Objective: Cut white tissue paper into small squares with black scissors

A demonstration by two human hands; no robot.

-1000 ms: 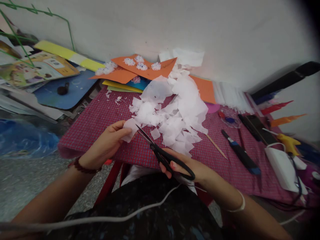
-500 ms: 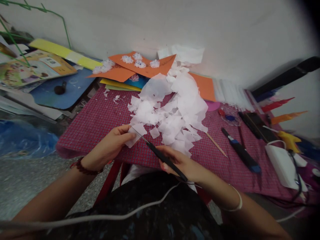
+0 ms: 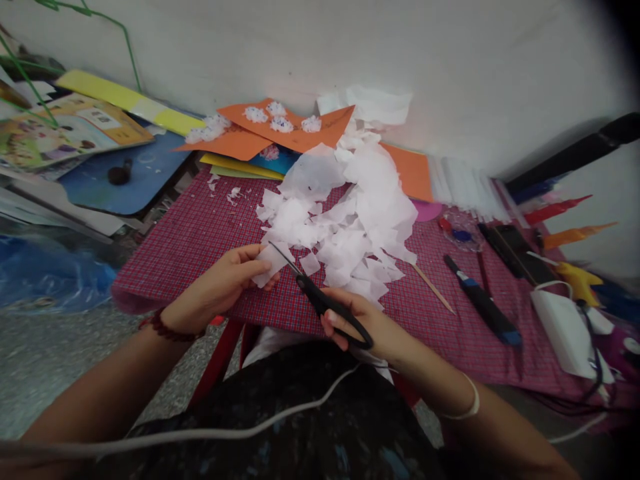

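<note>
My left hand (image 3: 241,272) pinches a small square of thin white paper (image 3: 271,261) between thumb and fingers, above the front edge of the table. Black-handled scissors (image 3: 327,303) are in my right hand (image 3: 357,319), whose fingers are in and around the handle loops. The blades point up and left and lie across the right part of the paper square; whether they are parted I cannot tell. Just beyond both hands spreads a heap of torn and cut white tissue paper (image 3: 350,233), with a loose square (image 3: 310,264) close to the blades.
A red checked cloth (image 3: 180,247) covers the table. Orange sheets (image 3: 290,127) with white tufts lie at the back. To the right are a wooden stick (image 3: 433,289), a blue-black cutter-like tool (image 3: 483,301), a phone (image 3: 523,250) and a white box (image 3: 567,327). A pale cable (image 3: 250,427) crosses my lap.
The scissors have turned in my right hand, so the handle loops now show and the blades reach further over the paper. My left hand has shifted slightly, still pinching the paper.
</note>
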